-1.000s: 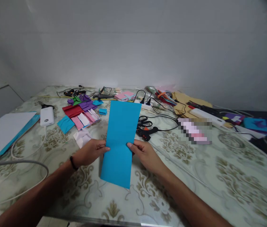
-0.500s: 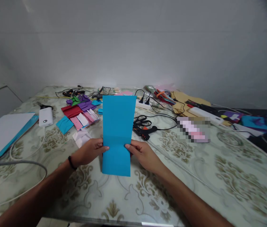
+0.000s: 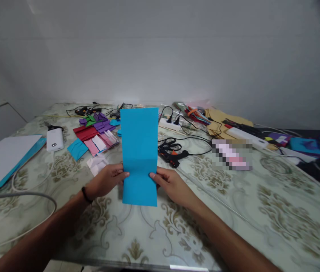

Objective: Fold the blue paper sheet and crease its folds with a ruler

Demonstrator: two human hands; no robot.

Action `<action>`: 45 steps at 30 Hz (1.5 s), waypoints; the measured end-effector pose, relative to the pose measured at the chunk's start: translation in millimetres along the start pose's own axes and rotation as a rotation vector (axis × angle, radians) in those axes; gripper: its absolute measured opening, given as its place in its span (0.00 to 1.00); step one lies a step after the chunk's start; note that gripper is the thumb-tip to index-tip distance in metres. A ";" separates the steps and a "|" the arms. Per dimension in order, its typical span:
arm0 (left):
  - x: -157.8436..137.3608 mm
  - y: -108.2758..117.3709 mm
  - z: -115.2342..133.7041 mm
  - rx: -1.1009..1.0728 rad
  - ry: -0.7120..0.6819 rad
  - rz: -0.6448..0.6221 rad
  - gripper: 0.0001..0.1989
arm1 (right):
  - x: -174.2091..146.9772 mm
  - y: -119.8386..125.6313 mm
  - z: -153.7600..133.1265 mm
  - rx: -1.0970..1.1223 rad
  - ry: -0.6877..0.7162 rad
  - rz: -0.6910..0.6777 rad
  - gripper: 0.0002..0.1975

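A tall sheet of blue paper (image 3: 139, 143) stands upright before me, with a crease across it below the middle. My left hand (image 3: 110, 178) pinches its left edge near that crease, thumb on the front. On the opposite edge my right hand (image 3: 169, 181) grips it the same way, thumb in front and fingers mostly hidden behind. Past the paper on the right lie black-handled scissors (image 3: 169, 145) and a black glue gun (image 3: 173, 156). A folded white paper piece (image 3: 97, 163) rests just beyond my left hand.
Several folded coloured papers (image 3: 97, 130) lie at the back left, near a white power bank (image 3: 54, 139) with a cable. A stack of sheets (image 3: 6, 155) sits at far left. A power strip (image 3: 171, 124) with plugs, black cords and brown paper (image 3: 228, 117) occupy the back right.
The blue paper has shifted slightly up and its top has swung left, so it stands straighter. Both hands keep their hold on its edges.
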State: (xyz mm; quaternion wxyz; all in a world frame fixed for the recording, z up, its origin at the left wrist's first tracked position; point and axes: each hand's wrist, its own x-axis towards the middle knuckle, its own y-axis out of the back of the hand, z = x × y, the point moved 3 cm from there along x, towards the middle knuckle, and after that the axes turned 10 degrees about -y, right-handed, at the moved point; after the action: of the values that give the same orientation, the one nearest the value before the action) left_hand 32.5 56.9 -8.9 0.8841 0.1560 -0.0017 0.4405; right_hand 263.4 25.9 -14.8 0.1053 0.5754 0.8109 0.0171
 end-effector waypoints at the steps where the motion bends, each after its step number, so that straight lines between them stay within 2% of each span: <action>1: 0.1 0.0 -0.4 -0.010 0.000 -0.003 0.15 | 0.2 0.0 0.9 -0.003 -0.004 -0.002 0.23; 8: 0.0 0.4 0.2 -0.031 -0.026 0.026 0.15 | 0.8 -0.3 3.2 -0.006 -0.026 -0.017 0.22; 14: -1.6 -7.1 -0.2 -0.099 -0.029 -0.051 0.16 | 0.9 1.1 1.1 -0.012 -0.026 0.020 0.23; 21: -1.2 -2.8 0.9 -0.038 -0.046 0.025 0.15 | 0.2 -4.2 2.8 -0.047 -0.072 -0.075 0.26; 28: -5.0 -14.4 -1.3 -0.061 0.039 -0.160 0.23 | 0.1 -3.2 3.5 -0.059 -0.069 -0.039 0.24; 34: -4.7 -9.1 -4.2 0.012 0.022 -0.113 0.21 | 1.0 -5.8 3.8 -0.080 -0.072 -0.073 0.23; 40: -2.4 -7.3 2.9 0.113 -0.053 -0.102 0.15 | 2.7 -2.2 5.9 -0.141 -0.033 -0.021 0.17; 45: -1.6 -1.4 6.4 0.235 -0.094 -0.034 0.16 | 0.9 -3.2 4.2 -0.218 -0.030 0.000 0.16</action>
State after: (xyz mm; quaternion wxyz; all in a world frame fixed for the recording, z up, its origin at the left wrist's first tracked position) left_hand 33.4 53.1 -3.5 0.8661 0.2789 0.0109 0.4147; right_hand 261.0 25.2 -19.5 0.1795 0.5608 0.8025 0.0965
